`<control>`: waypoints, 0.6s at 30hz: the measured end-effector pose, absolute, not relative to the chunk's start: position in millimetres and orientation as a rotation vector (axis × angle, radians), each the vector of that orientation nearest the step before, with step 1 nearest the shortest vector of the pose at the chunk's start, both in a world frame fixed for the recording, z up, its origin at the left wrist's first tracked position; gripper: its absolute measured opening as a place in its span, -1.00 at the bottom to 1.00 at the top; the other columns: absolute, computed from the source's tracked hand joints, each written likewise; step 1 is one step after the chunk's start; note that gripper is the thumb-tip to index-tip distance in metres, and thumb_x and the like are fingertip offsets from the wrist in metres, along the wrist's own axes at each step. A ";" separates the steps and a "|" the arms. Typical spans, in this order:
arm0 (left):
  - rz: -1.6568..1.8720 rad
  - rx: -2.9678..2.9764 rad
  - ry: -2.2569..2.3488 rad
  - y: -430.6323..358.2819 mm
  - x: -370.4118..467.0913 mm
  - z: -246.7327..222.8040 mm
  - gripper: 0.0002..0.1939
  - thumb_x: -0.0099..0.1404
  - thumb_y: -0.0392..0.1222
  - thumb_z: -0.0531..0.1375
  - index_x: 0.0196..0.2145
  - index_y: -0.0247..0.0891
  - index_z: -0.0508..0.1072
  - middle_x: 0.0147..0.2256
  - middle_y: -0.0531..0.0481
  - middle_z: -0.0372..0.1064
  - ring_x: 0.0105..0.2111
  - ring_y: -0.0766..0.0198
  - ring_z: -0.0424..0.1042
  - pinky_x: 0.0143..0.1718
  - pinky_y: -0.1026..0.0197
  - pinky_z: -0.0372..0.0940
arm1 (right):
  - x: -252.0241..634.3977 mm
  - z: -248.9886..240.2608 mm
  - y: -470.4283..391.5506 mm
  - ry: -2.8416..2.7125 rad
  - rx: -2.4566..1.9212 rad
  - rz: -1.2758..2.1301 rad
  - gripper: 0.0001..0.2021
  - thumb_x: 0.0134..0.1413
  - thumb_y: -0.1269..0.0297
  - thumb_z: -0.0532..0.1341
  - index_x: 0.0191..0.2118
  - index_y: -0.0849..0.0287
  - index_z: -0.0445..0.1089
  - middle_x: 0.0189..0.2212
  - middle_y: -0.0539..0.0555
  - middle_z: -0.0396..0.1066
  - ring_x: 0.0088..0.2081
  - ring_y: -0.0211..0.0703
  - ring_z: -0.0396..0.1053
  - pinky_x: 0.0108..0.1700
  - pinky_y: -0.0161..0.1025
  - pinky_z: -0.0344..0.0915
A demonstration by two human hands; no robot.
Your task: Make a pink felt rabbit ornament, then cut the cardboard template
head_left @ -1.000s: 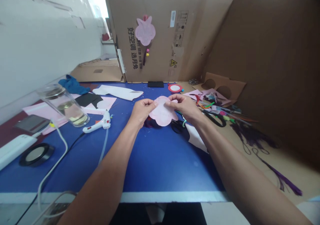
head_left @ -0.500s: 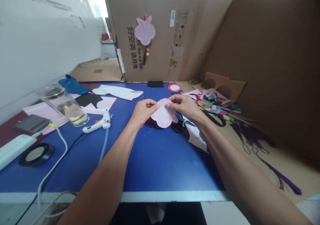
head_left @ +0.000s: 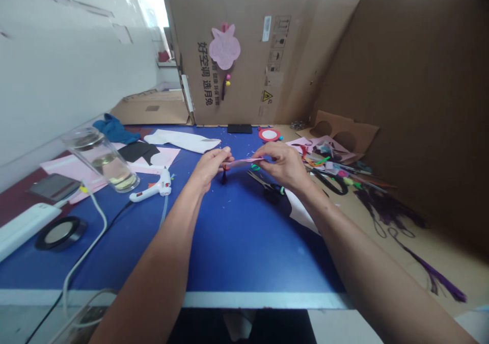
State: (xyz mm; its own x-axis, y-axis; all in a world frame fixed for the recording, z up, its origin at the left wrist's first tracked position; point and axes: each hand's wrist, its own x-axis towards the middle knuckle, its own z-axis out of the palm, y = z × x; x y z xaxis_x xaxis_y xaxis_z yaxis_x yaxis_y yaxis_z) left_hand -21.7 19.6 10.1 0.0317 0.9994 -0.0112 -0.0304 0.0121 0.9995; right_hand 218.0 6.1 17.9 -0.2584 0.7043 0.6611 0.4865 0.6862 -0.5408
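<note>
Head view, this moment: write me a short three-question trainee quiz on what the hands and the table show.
1. True or false: the pink felt piece is held flat, edge-on to the camera, between the left hand and the right hand.
2. Which thing lies nearest the left forearm on the blue mat? A. white glue gun B. round red mirror C. black-handled scissors
3. What hangs on the cardboard box at the back?

Key
1. True; both hands pinch its ends above the mat.
2. A.
3. A pink felt cutout with small beads hanging beneath it.
</note>
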 end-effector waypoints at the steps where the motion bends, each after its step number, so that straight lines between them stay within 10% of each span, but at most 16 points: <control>1: 1.128 1.148 1.174 20.2 -25.5 9.2 -0.61 0.36 0.20 0.42 -0.29 -0.21 0.62 -0.25 -0.15 0.63 -0.29 0.18 0.55 -0.23 0.21 0.39 | 217.1 19.2 4.4 -1.927 -0.901 0.292 -0.84 0.16 0.35 0.36 -0.26 -0.07 0.71 -0.22 0.05 0.68 -0.15 0.07 0.56 0.01 0.00 0.40; 10: 0.790 1.003 0.970 20.8 -32.2 -3.2 -0.54 0.31 0.16 0.48 -0.07 -0.28 0.65 -0.19 -0.24 0.66 -0.31 0.10 0.64 -0.32 0.18 0.45 | 199.6 25.4 -6.9 -1.836 -0.696 0.632 -0.85 0.21 0.02 0.45 -0.27 -0.09 0.74 -0.17 0.10 0.70 -0.08 0.09 0.60 0.11 0.07 0.49; 18: 0.774 1.012 0.795 16.2 -38.4 4.3 -0.76 0.20 -0.17 0.56 -0.30 -0.32 0.63 -0.40 -0.07 0.53 -0.49 0.28 0.46 -0.43 0.25 0.40 | 205.5 17.5 -0.4 -1.818 -0.619 0.902 -0.78 0.11 -0.08 0.55 -0.26 -0.10 0.76 -0.02 0.11 0.69 0.05 0.09 0.60 0.19 0.08 0.47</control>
